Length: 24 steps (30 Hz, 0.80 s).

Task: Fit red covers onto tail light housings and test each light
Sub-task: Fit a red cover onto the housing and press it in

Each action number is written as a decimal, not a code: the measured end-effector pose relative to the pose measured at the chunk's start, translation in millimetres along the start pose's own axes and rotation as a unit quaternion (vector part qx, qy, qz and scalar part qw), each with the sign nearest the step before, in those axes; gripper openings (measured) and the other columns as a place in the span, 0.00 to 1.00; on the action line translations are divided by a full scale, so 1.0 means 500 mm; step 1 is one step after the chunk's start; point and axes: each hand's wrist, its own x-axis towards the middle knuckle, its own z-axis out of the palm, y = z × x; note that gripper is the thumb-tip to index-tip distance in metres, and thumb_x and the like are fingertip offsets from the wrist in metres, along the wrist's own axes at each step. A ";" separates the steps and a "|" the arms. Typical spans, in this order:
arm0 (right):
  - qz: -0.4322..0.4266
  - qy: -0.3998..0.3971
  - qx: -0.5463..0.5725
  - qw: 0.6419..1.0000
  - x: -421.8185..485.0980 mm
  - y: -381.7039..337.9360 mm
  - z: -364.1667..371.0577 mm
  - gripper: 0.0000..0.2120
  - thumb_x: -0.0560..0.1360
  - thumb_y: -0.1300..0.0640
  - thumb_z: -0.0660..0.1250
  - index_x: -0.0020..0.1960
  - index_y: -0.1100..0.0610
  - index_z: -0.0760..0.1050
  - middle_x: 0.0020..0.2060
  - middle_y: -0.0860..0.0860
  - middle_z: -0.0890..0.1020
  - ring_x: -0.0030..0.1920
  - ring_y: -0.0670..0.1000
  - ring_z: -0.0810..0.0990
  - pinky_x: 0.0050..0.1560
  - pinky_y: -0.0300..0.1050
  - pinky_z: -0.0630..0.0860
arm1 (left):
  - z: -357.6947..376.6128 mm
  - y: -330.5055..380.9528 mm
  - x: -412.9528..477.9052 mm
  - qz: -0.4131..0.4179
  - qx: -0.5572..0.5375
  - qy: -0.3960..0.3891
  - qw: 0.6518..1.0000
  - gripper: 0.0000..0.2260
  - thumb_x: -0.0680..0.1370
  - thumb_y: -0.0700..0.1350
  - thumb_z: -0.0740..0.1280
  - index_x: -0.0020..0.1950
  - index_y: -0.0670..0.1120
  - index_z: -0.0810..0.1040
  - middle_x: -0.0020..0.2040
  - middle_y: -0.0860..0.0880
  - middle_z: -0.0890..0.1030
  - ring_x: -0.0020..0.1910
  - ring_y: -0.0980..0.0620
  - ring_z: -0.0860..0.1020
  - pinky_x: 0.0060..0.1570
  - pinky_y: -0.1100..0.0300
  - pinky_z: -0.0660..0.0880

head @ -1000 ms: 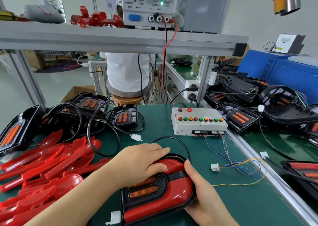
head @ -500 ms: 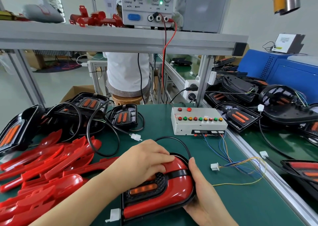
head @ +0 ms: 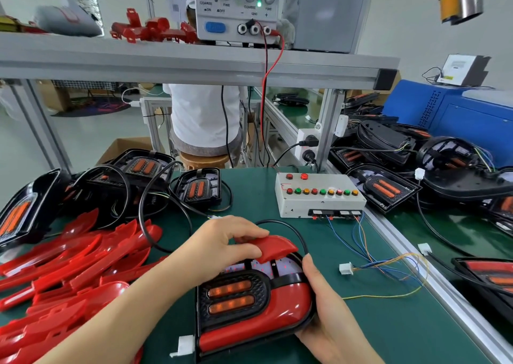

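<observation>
We see a green bench (head: 369,327) crowded on both sides. A pile of loose red covers (head: 69,266) lies at left, just beside the work, with bare black housings (head: 141,172) and their looped cables behind it. More housings (head: 388,189) are stacked at right past the aluminium rail. A grey test box (head: 319,197) with coloured buttons sits behind the hands, its thin wires trailing to a loose white plug (head: 345,268). A power supply (head: 236,5) with its green lamp lit stands on the shelf above. The tail light housing (head: 236,300) lies near the front edge, its lower red cover seated around the two orange lenses. Our left hand (head: 222,241) pinches a small red cover (head: 274,245), fingers curled over the top and thumb beneath. The piece is tilted up over the housing's open upper bay. Our right hand (head: 327,316) grips the housing's right rim with the thumb along the edge. Its fingers go under the housing, hidden. We cannot tell if the small cover's far edge touches the housing. A person (head: 200,116) in white behind the shelf is cut off by it.
</observation>
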 end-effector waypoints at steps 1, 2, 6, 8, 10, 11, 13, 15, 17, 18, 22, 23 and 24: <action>-0.001 0.000 0.003 1.000 0.001 0.000 -0.001 0.30 0.77 0.42 0.60 0.66 0.66 0.73 0.60 0.64 0.80 0.61 0.63 0.79 0.70 0.59 0.66 | -0.002 0.001 0.003 -0.005 -0.007 0.005 1.000 0.16 0.70 0.40 0.75 0.48 0.61 0.82 0.48 0.55 0.83 0.45 0.59 0.78 0.54 0.68 0.72; -0.004 0.003 0.001 1.000 0.002 0.000 -0.002 0.30 0.77 0.42 0.60 0.65 0.66 0.74 0.59 0.64 0.80 0.60 0.63 0.80 0.70 0.60 0.66 | -0.004 0.003 0.004 -0.010 -0.010 0.003 1.000 0.15 0.70 0.39 0.75 0.48 0.61 0.82 0.48 0.55 0.83 0.45 0.59 0.79 0.53 0.68 0.73; -0.017 0.018 -0.022 0.999 0.001 -0.003 -0.002 0.28 0.75 0.43 0.61 0.62 0.65 0.76 0.56 0.64 0.82 0.56 0.64 0.82 0.65 0.61 0.71 | 0.002 0.006 0.012 -0.019 -0.001 -0.029 0.999 0.15 0.71 0.40 0.75 0.48 0.60 0.82 0.47 0.54 0.82 0.44 0.61 0.78 0.51 0.69 0.73; -0.018 0.021 -0.027 0.999 0.001 -0.003 -0.002 0.28 0.74 0.43 0.62 0.62 0.65 0.77 0.56 0.64 0.82 0.55 0.64 0.82 0.63 0.60 0.72 | 0.001 0.006 0.015 -0.020 0.006 -0.037 0.999 0.14 0.71 0.40 0.75 0.48 0.60 0.82 0.48 0.53 0.82 0.44 0.62 0.77 0.51 0.69 0.73; -0.016 0.025 -0.027 0.999 0.001 -0.003 -0.002 0.28 0.73 0.43 0.63 0.61 0.65 0.77 0.56 0.64 0.82 0.55 0.64 0.82 0.63 0.61 0.72 | -0.003 0.008 0.017 -0.024 0.006 -0.040 0.999 0.14 0.71 0.41 0.75 0.47 0.60 0.82 0.48 0.53 0.82 0.43 0.62 0.77 0.51 0.69 0.73; -0.016 0.026 -0.027 0.999 0.001 -0.003 -0.002 0.29 0.73 0.43 0.63 0.62 0.65 0.77 0.56 0.64 0.82 0.56 0.65 0.82 0.64 0.61 0.72 | -0.005 0.009 0.018 -0.026 0.003 -0.040 0.999 0.14 0.71 0.41 0.75 0.47 0.61 0.82 0.48 0.53 0.82 0.43 0.62 0.78 0.51 0.68 0.73; -0.017 0.030 -0.032 0.999 0.003 -0.002 -0.004 0.29 0.73 0.42 0.63 0.62 0.64 0.77 0.56 0.64 0.82 0.57 0.65 0.81 0.66 0.62 0.70 | -0.009 0.010 0.021 -0.027 -0.004 -0.045 0.999 0.14 0.70 0.41 0.76 0.46 0.61 0.82 0.47 0.53 0.83 0.43 0.62 0.78 0.51 0.68 0.74; -0.021 0.036 -0.040 0.998 0.004 -0.002 -0.005 0.29 0.73 0.42 0.64 0.61 0.64 0.78 0.55 0.65 0.82 0.56 0.65 0.82 0.65 0.63 0.72 | -0.010 0.010 0.023 -0.031 -0.008 -0.057 0.998 0.14 0.70 0.41 0.76 0.46 0.60 0.83 0.47 0.53 0.83 0.43 0.62 0.79 0.51 0.68 0.74; -0.025 0.040 -0.046 0.998 0.004 -0.004 -0.005 0.28 0.72 0.42 0.64 0.60 0.64 0.78 0.54 0.65 0.83 0.54 0.65 0.82 0.61 0.62 0.74 | -0.007 0.007 0.023 -0.040 -0.018 -0.075 0.996 0.13 0.70 0.40 0.76 0.47 0.59 0.83 0.47 0.53 0.83 0.43 0.63 0.79 0.50 0.70 0.74; -0.025 0.039 -0.047 0.998 0.004 -0.004 -0.005 0.28 0.73 0.42 0.64 0.60 0.64 0.79 0.54 0.65 0.83 0.53 0.65 0.83 0.60 0.61 0.75 | -0.004 0.005 0.023 -0.043 -0.026 -0.083 0.995 0.13 0.71 0.40 0.75 0.48 0.58 0.83 0.47 0.53 0.83 0.43 0.62 0.80 0.50 0.69 0.74; -0.017 0.031 -0.044 0.998 0.004 -0.005 -0.007 0.28 0.74 0.42 0.63 0.60 0.64 0.79 0.54 0.65 0.82 0.53 0.65 0.83 0.57 0.60 0.76 | -0.007 0.003 0.026 -0.059 -0.060 -0.076 0.994 0.13 0.71 0.39 0.75 0.48 0.57 0.83 0.47 0.52 0.84 0.46 0.59 0.82 0.53 0.67 0.76; -0.016 0.028 -0.042 0.999 0.004 -0.004 -0.007 0.28 0.74 0.42 0.63 0.60 0.64 0.79 0.55 0.65 0.82 0.53 0.65 0.83 0.58 0.61 0.75 | -0.012 0.003 0.028 -0.061 -0.070 -0.067 0.993 0.13 0.72 0.39 0.74 0.48 0.58 0.83 0.46 0.52 0.85 0.45 0.60 0.81 0.51 0.69 0.75; -0.014 0.026 -0.040 0.999 0.005 -0.004 -0.008 0.28 0.74 0.42 0.63 0.61 0.64 0.78 0.55 0.65 0.82 0.54 0.65 0.83 0.59 0.61 0.75 | -0.017 0.003 0.029 -0.062 -0.081 -0.059 0.993 0.13 0.72 0.39 0.74 0.48 0.58 0.84 0.45 0.52 0.85 0.44 0.60 0.81 0.49 0.70 0.75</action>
